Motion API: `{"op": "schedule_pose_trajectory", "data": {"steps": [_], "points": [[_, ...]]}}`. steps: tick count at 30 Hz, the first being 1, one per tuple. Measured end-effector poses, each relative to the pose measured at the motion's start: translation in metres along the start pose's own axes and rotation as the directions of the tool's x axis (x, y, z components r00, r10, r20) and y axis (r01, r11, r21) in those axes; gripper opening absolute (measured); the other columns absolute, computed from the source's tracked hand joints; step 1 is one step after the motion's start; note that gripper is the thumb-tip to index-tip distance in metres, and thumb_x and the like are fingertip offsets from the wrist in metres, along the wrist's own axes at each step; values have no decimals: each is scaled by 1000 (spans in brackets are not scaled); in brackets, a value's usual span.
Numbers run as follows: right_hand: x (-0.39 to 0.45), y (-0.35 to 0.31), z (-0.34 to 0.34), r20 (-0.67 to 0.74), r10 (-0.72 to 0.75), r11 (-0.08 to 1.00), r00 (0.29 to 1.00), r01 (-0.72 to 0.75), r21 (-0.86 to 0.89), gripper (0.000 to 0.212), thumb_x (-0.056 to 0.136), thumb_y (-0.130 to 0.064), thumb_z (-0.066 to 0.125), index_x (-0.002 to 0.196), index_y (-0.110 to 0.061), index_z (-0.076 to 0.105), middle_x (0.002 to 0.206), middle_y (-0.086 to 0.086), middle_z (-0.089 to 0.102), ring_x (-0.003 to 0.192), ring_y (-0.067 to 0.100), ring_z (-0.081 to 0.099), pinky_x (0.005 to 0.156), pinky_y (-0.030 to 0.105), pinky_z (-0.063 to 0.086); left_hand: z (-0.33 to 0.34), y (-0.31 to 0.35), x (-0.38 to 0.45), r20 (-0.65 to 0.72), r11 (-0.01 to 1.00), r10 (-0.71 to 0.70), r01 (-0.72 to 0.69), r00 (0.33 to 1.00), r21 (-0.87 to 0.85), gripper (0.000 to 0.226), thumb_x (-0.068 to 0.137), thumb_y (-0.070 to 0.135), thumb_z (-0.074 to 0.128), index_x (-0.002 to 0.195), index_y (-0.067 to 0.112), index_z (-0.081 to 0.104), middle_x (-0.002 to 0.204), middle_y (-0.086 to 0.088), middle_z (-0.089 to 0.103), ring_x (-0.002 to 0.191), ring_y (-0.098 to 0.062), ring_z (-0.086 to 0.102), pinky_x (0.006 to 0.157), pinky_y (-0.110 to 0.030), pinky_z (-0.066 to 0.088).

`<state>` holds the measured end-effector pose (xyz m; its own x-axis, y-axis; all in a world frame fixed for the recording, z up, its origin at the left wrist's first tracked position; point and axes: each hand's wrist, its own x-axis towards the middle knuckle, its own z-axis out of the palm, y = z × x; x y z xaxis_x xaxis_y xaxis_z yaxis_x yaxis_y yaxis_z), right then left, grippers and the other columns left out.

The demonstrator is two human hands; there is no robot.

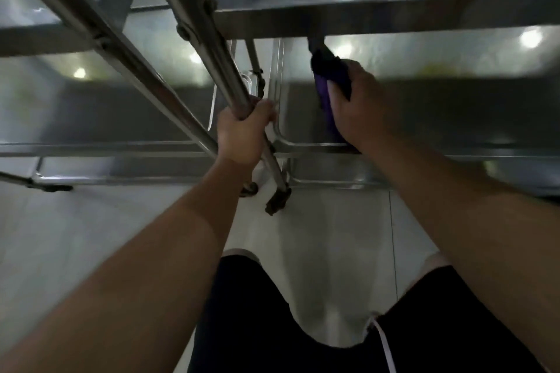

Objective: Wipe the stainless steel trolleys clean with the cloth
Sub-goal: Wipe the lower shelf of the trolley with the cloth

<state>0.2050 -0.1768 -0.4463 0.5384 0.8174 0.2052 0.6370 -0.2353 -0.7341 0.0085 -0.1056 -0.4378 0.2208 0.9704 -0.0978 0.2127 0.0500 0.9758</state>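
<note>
My right hand (pixel 360 106) grips the cloth (pixel 330 82) round an upright trolley (pixel 394 9) post running away from me, while my left hand (pixel 242 133) clasps a neighbouring post (pixel 194 18).

No readable text, label or number anywhere (the steel surfaces are blurred)

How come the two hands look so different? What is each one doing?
The left hand is wrapped in a fist round a bare steel trolley bar, while the right hand grips a purple cloth against the other trolley's post. The left hand holds no cloth; the right hand does. The left hand sits lower in the picture, the right hand higher and further forward. Both have their fingers curled round something, and both arms are bare.
</note>
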Motion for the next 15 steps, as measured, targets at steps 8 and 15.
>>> {"op": "schedule_pose_trajectory", "data": {"steps": [8, 15], "points": [[1, -5, 83, 684, -181, 890, 707, 413, -192, 45, 111, -24, 31, 153, -22, 47, 169, 4, 30, 155, 34, 26, 124, 49, 26, 22, -27, 12, -199, 982, 43, -78, 979, -169, 42, 72, 31, 64, 63, -9, 54, 50, -2, 46, 48, -16, 44, 48, -22, 38], [-18, 5, 89, 613, -48, 870, 788, 335, -362, 56, 109, -46, 15, 163, -37, 23, 173, -12, 12, 160, 24, 7, 127, 45, 7, 26, -25, 7, -256, 982, 101, -138, 961, -129, 54, 69, 38, 61, 70, -16, 53, 54, -11, 47, 51, -19, 45, 48, -26, 38]]}}
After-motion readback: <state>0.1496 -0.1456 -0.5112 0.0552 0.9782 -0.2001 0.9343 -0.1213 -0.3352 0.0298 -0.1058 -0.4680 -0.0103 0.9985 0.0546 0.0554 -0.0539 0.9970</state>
